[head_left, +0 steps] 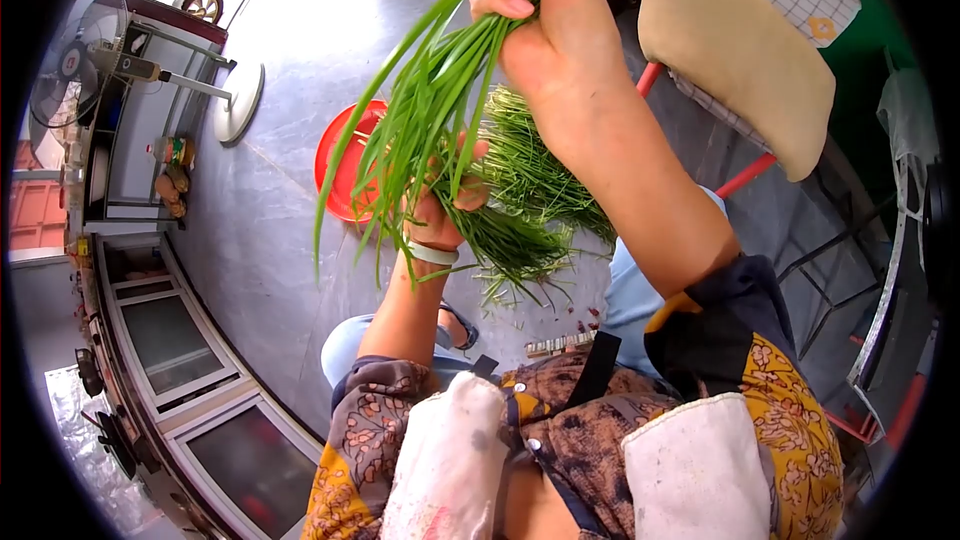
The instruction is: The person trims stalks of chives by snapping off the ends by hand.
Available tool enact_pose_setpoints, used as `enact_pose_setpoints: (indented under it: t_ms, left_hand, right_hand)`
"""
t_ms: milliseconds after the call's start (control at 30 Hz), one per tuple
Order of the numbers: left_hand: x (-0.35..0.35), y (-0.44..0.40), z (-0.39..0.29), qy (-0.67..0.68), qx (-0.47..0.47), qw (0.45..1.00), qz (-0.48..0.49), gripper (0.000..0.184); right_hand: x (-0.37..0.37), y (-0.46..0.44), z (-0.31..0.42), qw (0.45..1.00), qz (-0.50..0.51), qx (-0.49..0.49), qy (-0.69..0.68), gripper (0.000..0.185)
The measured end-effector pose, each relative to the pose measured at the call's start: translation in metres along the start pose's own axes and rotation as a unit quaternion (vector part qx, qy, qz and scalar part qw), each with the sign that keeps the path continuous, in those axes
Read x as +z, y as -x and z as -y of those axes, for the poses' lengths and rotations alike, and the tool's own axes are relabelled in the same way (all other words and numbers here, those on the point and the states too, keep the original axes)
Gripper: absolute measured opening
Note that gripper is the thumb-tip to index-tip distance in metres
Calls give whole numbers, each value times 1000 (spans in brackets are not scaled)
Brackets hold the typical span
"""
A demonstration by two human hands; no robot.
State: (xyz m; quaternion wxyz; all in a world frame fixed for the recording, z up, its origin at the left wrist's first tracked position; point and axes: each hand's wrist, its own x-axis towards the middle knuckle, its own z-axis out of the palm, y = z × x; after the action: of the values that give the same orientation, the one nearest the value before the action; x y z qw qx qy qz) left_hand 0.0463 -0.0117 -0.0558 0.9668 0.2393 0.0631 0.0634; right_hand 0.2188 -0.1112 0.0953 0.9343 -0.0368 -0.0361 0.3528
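Note:
My right hand (pixel 555 15) is raised near the top of the view, its fingers wrapped round the pale stem ends of a bunch of green chives (pixel 440 65). The long leaves hang down and to the left. Lower down, my left hand (pixel 445 202) is curled among the hanging leaves, which partly cover its fingers. A bracelet circles that wrist. Behind and below my hands lies a large heap of chives (pixel 535 170) on the floor, with loose bits scattered at its near edge. Left of the heap sits a red plastic basin (pixel 335 165), partly hidden by the leaves.
A cushioned chair (pixel 735 50) with red legs stands at the right. To the left are a standing fan (pixel 235 100), a bottle (pixel 175 151) and a row of cabinets (pixel 165 330). Grey floor (pixel 270 230) stretches between the cabinets and my knees.

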Motion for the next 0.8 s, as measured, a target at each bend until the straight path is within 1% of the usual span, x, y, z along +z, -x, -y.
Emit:
enact_pose_setpoints:
  t_ms: [133,233,300,400,500,600,633,733,767,800]
  left_hand:
    - [-10,2,3,12,-8,999,45,44]
    - [-11,7,3,8,4,999,49,43]
    - [-10,7,3,11,6,998,56,44]
    - [-9,8,4,21,15,998,50,40]
    - [1,9,-2,29,-6,1000,6,36]
    - [-7,10,0,46,1,999,4,32]
    - [-12,12,-2,40,-7,999,14,28]
    - [-14,13,-2,44,-12,998,41,27]
    - [-11,15,-2,58,-21,998,1,26]
    - [-13,15,-1,49,-20,999,1,25]
  right_hand:
    - [-4,-6,7,1000,-3,-23,8,17]
    - [-5,-8,12,999,-16,-30,17,15]
    - [-8,-10,15,999,-3,-31,10,14]
    - [-11,-12,19,999,4,-41,15,14]
    - [-11,-14,23,998,0,-57,26,14]
    - [-12,-15,27,998,-3,-66,23,13]
    - [-13,-16,28,997,-3,-68,19,13]
    - [-16,-18,32,996,-5,-89,29,13]
    - [-17,-19,33,995,-5,-90,28,13]
    - [-18,-20,34,995,-6,-92,27,13]
